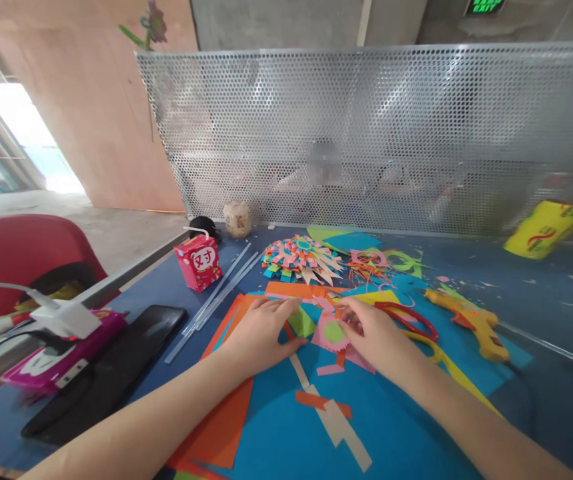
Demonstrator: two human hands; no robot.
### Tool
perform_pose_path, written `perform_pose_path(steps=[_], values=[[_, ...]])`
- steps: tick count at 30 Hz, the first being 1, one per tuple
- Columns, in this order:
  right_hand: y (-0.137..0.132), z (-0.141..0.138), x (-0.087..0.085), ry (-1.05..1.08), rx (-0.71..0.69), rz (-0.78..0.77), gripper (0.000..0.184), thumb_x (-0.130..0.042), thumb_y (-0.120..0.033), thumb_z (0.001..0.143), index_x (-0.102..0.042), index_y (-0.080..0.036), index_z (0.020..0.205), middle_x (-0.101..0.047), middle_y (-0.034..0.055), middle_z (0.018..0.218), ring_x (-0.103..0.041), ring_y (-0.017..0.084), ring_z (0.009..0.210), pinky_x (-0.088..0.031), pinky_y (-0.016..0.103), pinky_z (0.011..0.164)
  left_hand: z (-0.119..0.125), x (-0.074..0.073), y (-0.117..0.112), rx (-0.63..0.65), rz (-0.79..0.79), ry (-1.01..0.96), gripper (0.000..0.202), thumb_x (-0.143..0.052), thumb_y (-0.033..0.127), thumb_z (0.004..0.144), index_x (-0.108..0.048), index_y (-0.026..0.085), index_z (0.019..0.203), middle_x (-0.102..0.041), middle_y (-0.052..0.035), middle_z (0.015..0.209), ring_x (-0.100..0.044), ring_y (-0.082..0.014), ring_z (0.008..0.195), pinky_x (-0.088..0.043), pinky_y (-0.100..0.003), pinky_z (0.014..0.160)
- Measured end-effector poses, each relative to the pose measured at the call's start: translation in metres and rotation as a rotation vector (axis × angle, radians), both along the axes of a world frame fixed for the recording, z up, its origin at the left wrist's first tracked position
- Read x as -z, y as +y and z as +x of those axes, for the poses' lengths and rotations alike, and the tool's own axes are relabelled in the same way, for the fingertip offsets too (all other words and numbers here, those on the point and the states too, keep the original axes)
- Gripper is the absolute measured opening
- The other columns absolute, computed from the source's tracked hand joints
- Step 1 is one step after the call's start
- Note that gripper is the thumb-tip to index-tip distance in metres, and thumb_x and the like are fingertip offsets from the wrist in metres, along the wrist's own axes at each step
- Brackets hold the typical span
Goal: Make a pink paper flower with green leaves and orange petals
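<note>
My left hand lies over the papers with its thumb and fingers apart. Its fingertips are beside a green paper piece. My right hand is closed in a pinch on a small paper strip, mostly hidden by the fingers. Just under its thumb lies a pink paper piece with a green circle. Beige strips and an orange strip are scattered on the blue paper sheet in front. Orange sheets reach under my left forearm.
A layered paper flower stands behind my hands. Red-handled scissors, yellow scissors and a yellow glue gun lie right. Glue sticks, a red drink carton, a phone and a power strip are left. A perforated metal screen borders the back.
</note>
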State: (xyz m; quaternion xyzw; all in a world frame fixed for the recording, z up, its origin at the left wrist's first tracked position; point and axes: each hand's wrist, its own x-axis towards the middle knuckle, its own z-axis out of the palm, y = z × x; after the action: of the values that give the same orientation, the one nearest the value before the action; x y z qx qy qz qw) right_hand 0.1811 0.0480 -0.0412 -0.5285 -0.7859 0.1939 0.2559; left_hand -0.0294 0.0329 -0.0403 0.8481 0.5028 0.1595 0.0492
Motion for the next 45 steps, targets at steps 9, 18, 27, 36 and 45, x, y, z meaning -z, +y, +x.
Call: perform_pose_path(steps=[9, 18, 27, 36, 45], values=[[-0.019, 0.007, -0.01, -0.382, -0.48, 0.082, 0.11, -0.066, -0.069, 0.051, -0.022, -0.024, 0.141, -0.015, 0.014, 0.149, -0.006, 0.037, 0.135, -0.015, 0.059, 0.105, -0.001, 0.006, 0.003, 0.038, 0.025, 0.003, 0.044, -0.053, 0.034, 0.081, -0.047, 0.017, 0.121, -0.063, -0.0105, 0.115, -0.059, -0.0232, 0.103, -0.043, -0.036, 0.09], [-0.017, -0.001, 0.003, -0.443, -0.3, 0.225, 0.084, -0.054, -0.06, 0.074, -0.022, -0.02, 0.141, -0.022, 0.0162, 0.147, -0.011, 0.034, 0.135, -0.018, 0.06, 0.103, 0.005, 0.003, -0.002, -0.017, -0.071, -0.053, 0.045, -0.052, 0.032, 0.081, -0.046, 0.018, 0.123, -0.062, -0.0103, 0.117, -0.054, -0.0251, 0.11, -0.04, -0.041, 0.093], [-0.009, 0.006, 0.003, -0.357, -0.164, 0.3, 0.073, -0.052, -0.056, 0.076, -0.026, -0.022, 0.135, -0.033, 0.0152, 0.138, -0.025, 0.033, 0.129, -0.027, 0.055, 0.1, 0.005, 0.006, 0.0, -0.027, -0.055, -0.107, 0.057, -0.054, 0.041, 0.079, -0.042, 0.016, 0.128, -0.046, -0.0144, 0.135, -0.043, -0.0272, 0.124, -0.034, -0.046, 0.1], [-0.004, 0.009, 0.002, -0.354, -0.095, 0.372, 0.058, -0.055, -0.047, 0.078, -0.039, -0.023, 0.128, -0.043, 0.0128, 0.132, -0.036, 0.033, 0.121, -0.03, 0.054, 0.097, 0.006, 0.006, 0.003, -0.076, -0.043, -0.228, 0.04, -0.056, 0.026, 0.077, -0.051, 0.02, 0.117, -0.058, -0.0086, 0.12, -0.053, -0.024, 0.11, -0.036, -0.044, 0.095], [0.012, 0.017, 0.003, -0.311, -0.005, 0.316, 0.019, -0.056, -0.03, 0.081, -0.066, -0.023, 0.096, -0.059, 0.0104, 0.115, -0.047, 0.033, 0.109, -0.032, 0.055, 0.09, 0.002, -0.002, 0.003, -0.139, -0.024, -0.423, 0.017, -0.051, 0.026, 0.082, -0.06, 0.022, 0.095, -0.068, -0.0033, 0.101, -0.061, -0.0212, 0.096, -0.038, -0.043, 0.092]])
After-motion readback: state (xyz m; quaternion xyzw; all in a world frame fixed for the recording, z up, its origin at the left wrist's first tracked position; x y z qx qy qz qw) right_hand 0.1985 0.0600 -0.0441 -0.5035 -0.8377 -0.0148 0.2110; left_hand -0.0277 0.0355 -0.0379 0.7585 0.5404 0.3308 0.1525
